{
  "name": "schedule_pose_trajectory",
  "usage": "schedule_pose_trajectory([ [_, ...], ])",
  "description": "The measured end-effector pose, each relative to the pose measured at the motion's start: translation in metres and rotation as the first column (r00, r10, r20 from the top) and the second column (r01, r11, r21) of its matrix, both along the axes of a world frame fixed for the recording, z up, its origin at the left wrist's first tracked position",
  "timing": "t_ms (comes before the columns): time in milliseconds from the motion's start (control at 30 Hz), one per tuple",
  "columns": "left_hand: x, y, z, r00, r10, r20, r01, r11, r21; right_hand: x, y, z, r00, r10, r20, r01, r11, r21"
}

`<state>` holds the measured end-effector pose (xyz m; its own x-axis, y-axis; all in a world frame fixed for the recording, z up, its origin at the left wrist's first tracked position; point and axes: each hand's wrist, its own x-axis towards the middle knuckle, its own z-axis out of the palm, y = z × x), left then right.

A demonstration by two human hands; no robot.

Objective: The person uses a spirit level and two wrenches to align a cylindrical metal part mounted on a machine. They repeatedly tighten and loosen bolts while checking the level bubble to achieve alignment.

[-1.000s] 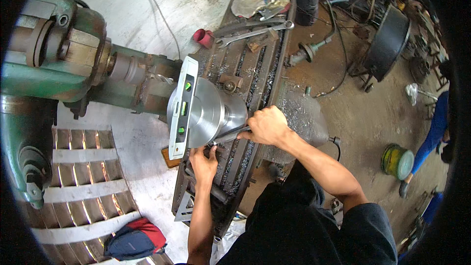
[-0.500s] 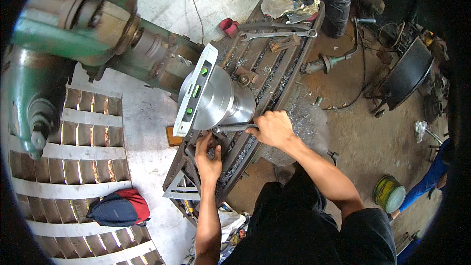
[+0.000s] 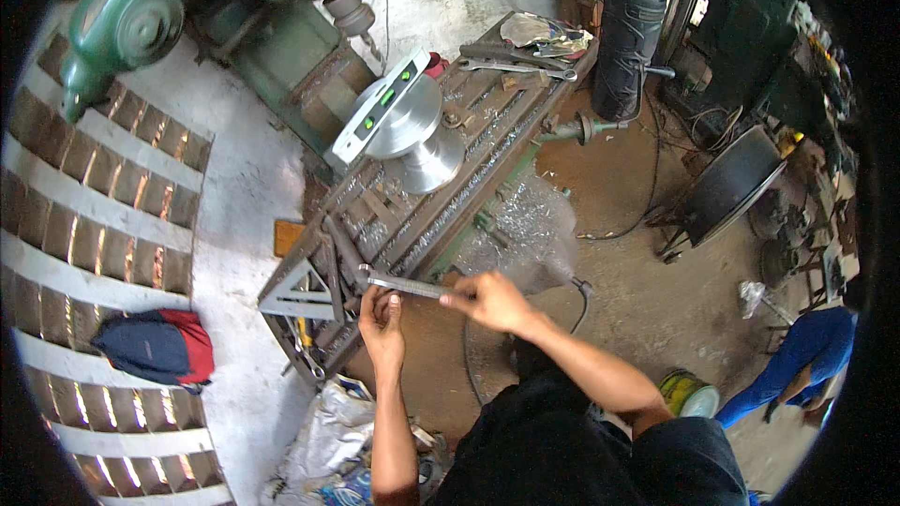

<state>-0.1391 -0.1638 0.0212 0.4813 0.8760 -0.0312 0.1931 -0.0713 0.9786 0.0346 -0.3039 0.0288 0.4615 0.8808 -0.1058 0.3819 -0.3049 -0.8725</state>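
Note:
Between my hands is a long grey steel wrench (image 3: 408, 285), held crosswise just off the near edge of the machine table. My right hand (image 3: 499, 305) is closed round its right end. The fingers and thumb of my left hand (image 3: 382, 323) close on the wrench near its head. Beyond them a shiny spool-shaped metal piece (image 3: 433, 161) stands on the slotted table (image 3: 487, 145). A white spirit level (image 3: 384, 105) with green vials lies tilted across the top of that piece.
A green drilling machine (image 3: 272, 47) stands at the far left. A metal set square (image 3: 305, 295) lies at the table's near left corner. Another wrench (image 3: 520, 66) is at the far end. Metal chips (image 3: 525, 225) cover the floor alongside. A person in blue (image 3: 787, 365) is at the right.
My hands have drawn back toward me with the wrench, away from the base of the metal piece. The view has shifted, showing more floor at the right.

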Motion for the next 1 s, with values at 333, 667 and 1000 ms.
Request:
schedule_pose_trajectory([
  [333, -0.013, -0.075, -0.027, 0.987, -0.037, 0.158, 0.077, 0.965, -0.251, -0.095, -0.098, -0.011, 0.97, 0.003, -0.245, -0.024, 0.996, -0.082],
  [667, 0.036, -0.017, -0.007, 0.989, 0.063, 0.135, -0.056, 0.997, -0.054, -0.068, -0.155, -0.025, 0.953, 0.037, -0.299, -0.069, 0.993, -0.097],
  [1000, 0.112, 0.056, -0.04, 0.916, 0.347, 0.204, -0.392, 0.883, 0.258, 0.095, -0.2, -0.018, 0.973, 0.098, -0.21, -0.149, 0.958, -0.244],
])
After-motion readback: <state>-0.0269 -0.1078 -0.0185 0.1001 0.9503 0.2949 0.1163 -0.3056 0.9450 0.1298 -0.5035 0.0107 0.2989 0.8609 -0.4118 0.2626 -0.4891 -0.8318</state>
